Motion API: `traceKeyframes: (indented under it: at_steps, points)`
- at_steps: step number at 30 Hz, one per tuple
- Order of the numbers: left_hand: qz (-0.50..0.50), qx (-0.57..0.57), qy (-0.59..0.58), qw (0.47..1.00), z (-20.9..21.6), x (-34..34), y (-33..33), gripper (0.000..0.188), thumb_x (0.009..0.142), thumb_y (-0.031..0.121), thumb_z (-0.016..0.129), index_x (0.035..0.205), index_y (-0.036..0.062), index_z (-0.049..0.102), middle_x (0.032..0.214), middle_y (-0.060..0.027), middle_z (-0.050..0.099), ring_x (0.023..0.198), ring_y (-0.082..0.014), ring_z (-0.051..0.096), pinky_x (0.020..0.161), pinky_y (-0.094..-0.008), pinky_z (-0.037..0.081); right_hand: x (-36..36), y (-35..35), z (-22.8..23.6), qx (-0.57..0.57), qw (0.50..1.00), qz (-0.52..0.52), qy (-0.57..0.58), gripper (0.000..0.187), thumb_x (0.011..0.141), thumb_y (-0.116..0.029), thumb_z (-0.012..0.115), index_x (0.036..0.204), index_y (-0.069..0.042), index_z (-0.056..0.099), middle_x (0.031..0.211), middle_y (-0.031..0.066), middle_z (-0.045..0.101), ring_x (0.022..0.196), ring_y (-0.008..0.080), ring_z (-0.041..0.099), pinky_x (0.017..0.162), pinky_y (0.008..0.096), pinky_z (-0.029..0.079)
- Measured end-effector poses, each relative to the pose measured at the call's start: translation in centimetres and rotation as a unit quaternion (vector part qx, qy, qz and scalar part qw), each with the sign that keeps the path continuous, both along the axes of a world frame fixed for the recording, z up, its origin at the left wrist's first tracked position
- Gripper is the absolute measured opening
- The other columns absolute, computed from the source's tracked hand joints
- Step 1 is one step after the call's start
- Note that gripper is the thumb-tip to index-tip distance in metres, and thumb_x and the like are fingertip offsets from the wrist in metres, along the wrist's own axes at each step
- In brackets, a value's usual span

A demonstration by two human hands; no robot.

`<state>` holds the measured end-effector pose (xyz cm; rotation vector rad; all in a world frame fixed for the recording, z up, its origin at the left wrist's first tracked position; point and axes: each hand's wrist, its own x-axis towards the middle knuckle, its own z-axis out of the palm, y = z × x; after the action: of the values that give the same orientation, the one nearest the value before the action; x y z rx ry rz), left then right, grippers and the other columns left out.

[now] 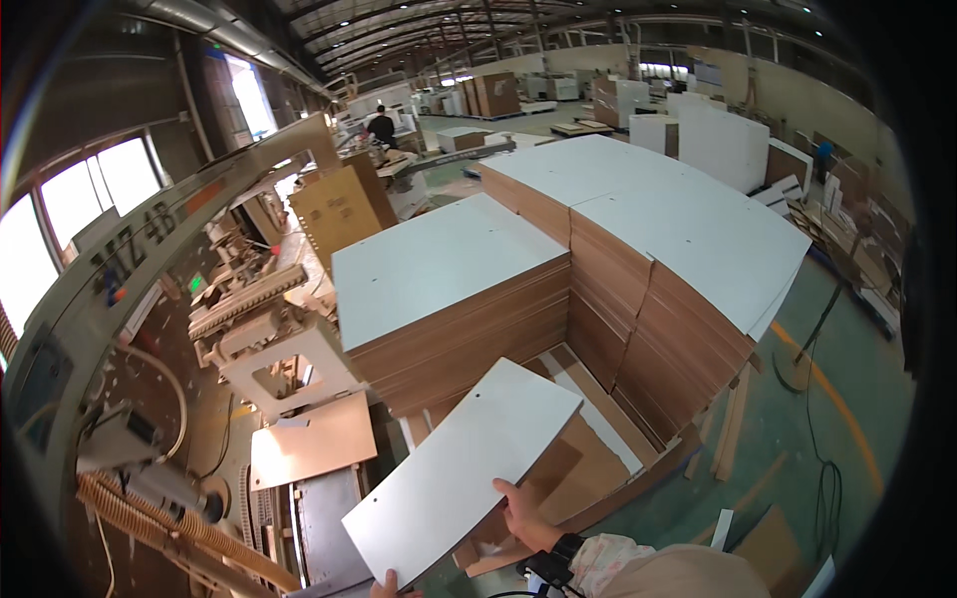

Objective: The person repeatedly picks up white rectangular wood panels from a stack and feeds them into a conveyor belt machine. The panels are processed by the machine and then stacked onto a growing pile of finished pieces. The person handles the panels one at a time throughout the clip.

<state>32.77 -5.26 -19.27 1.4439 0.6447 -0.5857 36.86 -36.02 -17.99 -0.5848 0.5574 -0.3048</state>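
Observation:
A white rectangular panel (464, 468) with small dark holes near its corners is held tilted in front of me. My right hand (526, 520) grips its right-hand long edge, thumb on the white face and the other fingers hidden beneath. At the lower edge of the view, my left hand (391, 586) holds the near end; only its thumb and a little of the hand show. Beyond the panel's far end rises a stack of similar white-faced boards (449, 259) with brown edges. A taller stack (678, 224) adjoins it on the right.
To the left stands a woodworking machine (274, 344) with a long grey beam (150, 234) and ribbed hoses (189, 528). A tan board (314, 442) lies on its bed. Timber strips (735, 424) and a black cable (825, 498) lie right. A person (381, 127) stands far off.

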Motion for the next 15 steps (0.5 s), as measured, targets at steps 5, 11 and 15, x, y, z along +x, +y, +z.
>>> traceKeyframes:
  at_steps: [5, 11, 15]
  points:
    - [-0.072, 0.154, -0.052, 0.984, -0.9, 10.1, -7.4, 0.054, 0.086, 0.037, 0.051, 0.117, -0.0056, 0.04, 0.099, -0.0185, 0.056, 0.067, -0.0233, 0.058, 0.057, -0.0306, 0.049, 4.9, -7.1, -5.4, 0.045, 0.998, -0.05, -0.022, 0.023, 0.074, -0.007, 0.061, 0.096, -0.004, 0.053, 0.09, 0.004, 0.057, 0.08, 0.0195, 0.057, 0.063, 0.0364, 0.049]
    - [-0.074, -0.018, -0.13, 0.989, -6.5, 19.7, -11.2, 0.032, 0.091, 0.03, 0.041, 0.097, -0.0003, 0.046, 0.077, -0.0122, 0.057, 0.052, -0.0213, 0.058, 0.045, -0.0305, 0.052, 9.0, -11.8, -8.7, 0.101, 0.991, -0.084, -0.003, 0.026, 0.075, -0.005, 0.06, 0.1, -0.007, 0.052, 0.097, 0.0051, 0.056, 0.089, 0.02, 0.056, 0.072, 0.0376, 0.048]
    - [-0.022, -0.098, -0.11, 0.989, -9.6, 22.3, -12.9, 0.028, 0.092, 0.025, 0.036, 0.098, -0.0009, 0.045, 0.08, -0.012, 0.056, 0.065, -0.0225, 0.058, 0.055, -0.035, 0.053, 10.2, -13.2, -10.3, 0.096, 0.995, -0.019, 0.012, 0.033, 0.078, -0.018, 0.06, 0.105, -0.003, 0.049, 0.1, 0.009, 0.056, 0.092, 0.0226, 0.056, 0.077, 0.0385, 0.049]
